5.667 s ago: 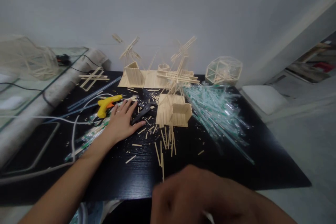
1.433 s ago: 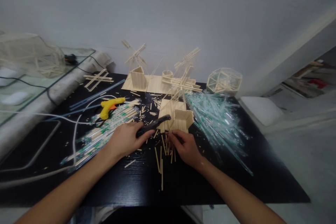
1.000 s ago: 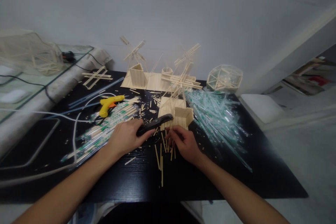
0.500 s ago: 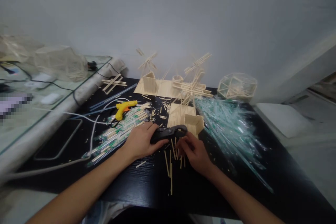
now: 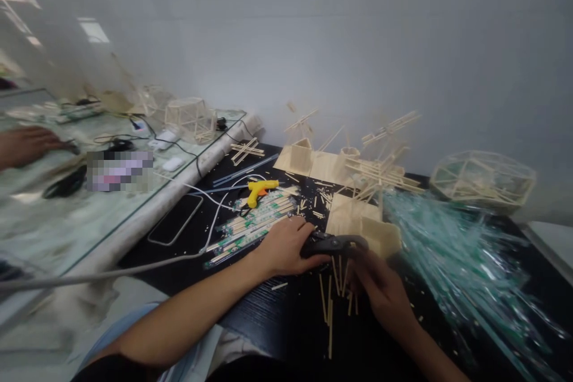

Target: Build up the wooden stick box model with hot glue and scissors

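My left hand [image 5: 289,245] is closed round a black tool [image 5: 333,245]. The tool's curved end points right; its exact kind does not show clearly. Close to that end, my right hand [image 5: 380,283] has its fingers curled, smeared by motion, and what they hold is hidden. Thin wooden sticks [image 5: 330,316] lie loose on the black table just below the tool and between my hands. Behind the tool is a wooden base board [image 5: 349,212] with a small stick-walled box [image 5: 380,237] on its near right part.
A yellow glue gun [image 5: 260,192] lies by bagged stick packs [image 5: 250,227]. Stick windmill models [image 5: 380,173] stand at the back. Clear plastic wrappers [image 5: 461,262] are heaped right, before a stick-frame dome [image 5: 483,179]. Another person's hand [image 5: 31,144] is over the glass-topped table left.
The view has swung left, so everything sits further right and another person's hand shows at the left. My hands keep about the same places around the black tool.
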A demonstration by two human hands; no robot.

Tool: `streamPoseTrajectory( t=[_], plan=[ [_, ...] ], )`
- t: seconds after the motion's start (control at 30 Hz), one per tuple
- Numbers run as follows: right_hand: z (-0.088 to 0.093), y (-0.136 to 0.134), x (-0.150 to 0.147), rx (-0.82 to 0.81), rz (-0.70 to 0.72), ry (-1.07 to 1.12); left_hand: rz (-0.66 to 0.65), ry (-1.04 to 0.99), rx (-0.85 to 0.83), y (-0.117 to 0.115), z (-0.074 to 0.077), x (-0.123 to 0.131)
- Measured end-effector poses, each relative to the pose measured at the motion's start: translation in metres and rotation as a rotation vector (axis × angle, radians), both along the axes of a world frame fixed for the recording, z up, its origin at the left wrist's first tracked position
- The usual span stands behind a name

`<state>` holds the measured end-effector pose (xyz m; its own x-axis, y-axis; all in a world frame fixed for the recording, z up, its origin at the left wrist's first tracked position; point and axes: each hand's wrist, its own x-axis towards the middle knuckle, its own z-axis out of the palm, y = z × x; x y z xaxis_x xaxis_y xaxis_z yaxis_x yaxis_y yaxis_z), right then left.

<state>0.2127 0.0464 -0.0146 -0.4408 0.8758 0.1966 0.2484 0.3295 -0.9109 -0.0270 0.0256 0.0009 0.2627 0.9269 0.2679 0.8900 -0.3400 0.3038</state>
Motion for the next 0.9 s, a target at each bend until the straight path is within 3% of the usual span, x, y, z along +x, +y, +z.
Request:
streamPoseTrajectory(
  t=[0.37,0.63,0.9],
  plan=[
    [0.004,0.000,0.001,0.047,-0.067,-0.043,0.006,0.046,-0.120,-0.001,0.007,0.002],
    [0.006,0.002,-0.001,-0.025,-0.119,-0.012,0.075,0.040,-0.059,-0.001,0.009,-0.003],
    [0.009,0.006,-0.003,-0.221,-0.042,0.130,0.065,-0.022,0.000,0.001,0.008,-0.010]
  ],
)
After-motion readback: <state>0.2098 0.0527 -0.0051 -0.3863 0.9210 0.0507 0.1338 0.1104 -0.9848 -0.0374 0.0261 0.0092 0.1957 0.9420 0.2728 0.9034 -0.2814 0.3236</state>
